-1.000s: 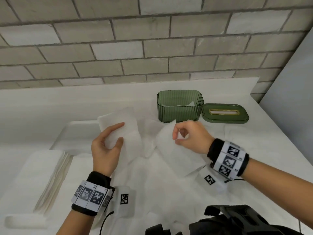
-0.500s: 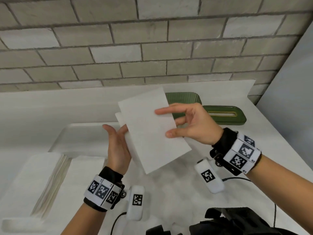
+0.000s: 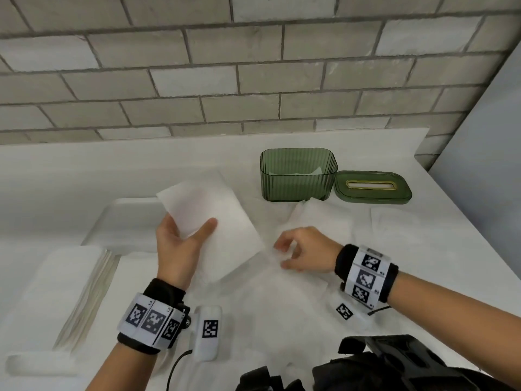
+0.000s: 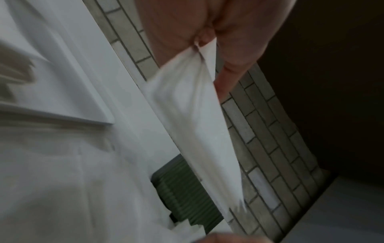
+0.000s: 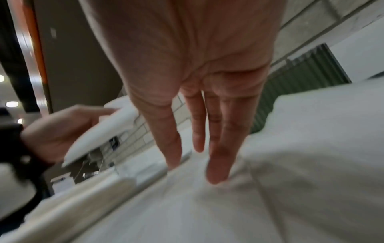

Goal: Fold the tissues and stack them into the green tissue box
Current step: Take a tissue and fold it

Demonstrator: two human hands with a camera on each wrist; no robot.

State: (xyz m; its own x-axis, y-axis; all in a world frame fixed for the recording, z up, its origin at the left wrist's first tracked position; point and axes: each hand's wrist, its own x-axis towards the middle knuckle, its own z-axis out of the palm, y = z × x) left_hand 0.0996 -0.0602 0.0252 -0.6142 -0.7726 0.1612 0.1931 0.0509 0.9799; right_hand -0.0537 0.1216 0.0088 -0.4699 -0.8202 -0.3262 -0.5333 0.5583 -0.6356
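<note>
The ribbed green tissue box stands open at the back of the table, with white tissue inside it. It also shows in the left wrist view and the right wrist view. My left hand holds a folded white tissue above the table, thumb on top and fingers behind it. My right hand is lowered onto a loose tissue spread on the table. Its fingers are stretched out, the tips touching the sheet.
The green lid with a slot lies right of the box. A stack of flat tissues sits at the left, and a clear tray lies behind it. A brick wall bounds the back; dark gear lies at the near edge.
Half a second ago both hands held the folded tissue raised. My right hand has let go and dropped onto the loose tissue; my left hand keeps the folded tissue, lower and to the left.
</note>
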